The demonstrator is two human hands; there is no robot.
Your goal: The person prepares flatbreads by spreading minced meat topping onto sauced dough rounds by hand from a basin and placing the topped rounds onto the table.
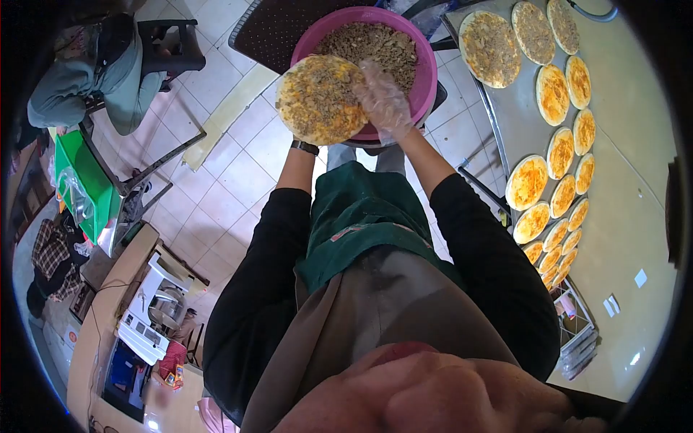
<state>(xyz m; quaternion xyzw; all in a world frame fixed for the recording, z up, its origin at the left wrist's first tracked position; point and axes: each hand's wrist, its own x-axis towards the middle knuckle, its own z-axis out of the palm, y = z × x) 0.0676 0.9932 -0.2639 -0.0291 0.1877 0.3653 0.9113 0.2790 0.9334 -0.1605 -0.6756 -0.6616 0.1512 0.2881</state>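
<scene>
Closest to the view, the person's brown cloth [382, 289] hangs over the chest, with black sleeves [253, 267] on both sides and a green apron [368, 209] below it. Beyond the apron, the flatbread [321, 101] is held up level over the near left edge of the pink bowl [427, 79]. Its face is orange, with brown crumbly topping scattered across it.

The left hand [299, 140] is under the flatbread and bears it from below; a dark band circles its wrist. The bread hides its fingers, so how far they are apart cannot be told. The right hand [382, 102], in a clear plastic glove, reaches over the bowl and touches the flatbread's right side with its fingertips; whether they pinch anything cannot be told.

The bowl holds a heap of brown crumbly filling [372, 47]. A black perforated panel [263, 32] is beside it on the left.

To the right, the grey desk [505, 119] carries many flat rounds. Three at its far end [491, 49] wear brown topping; the others [553, 95] are coated orange.

Across the tiled floor [224, 169] on the left are a seated person in grey-green clothes [126, 79], a green crate [83, 184] and a white machine [148, 310].
</scene>
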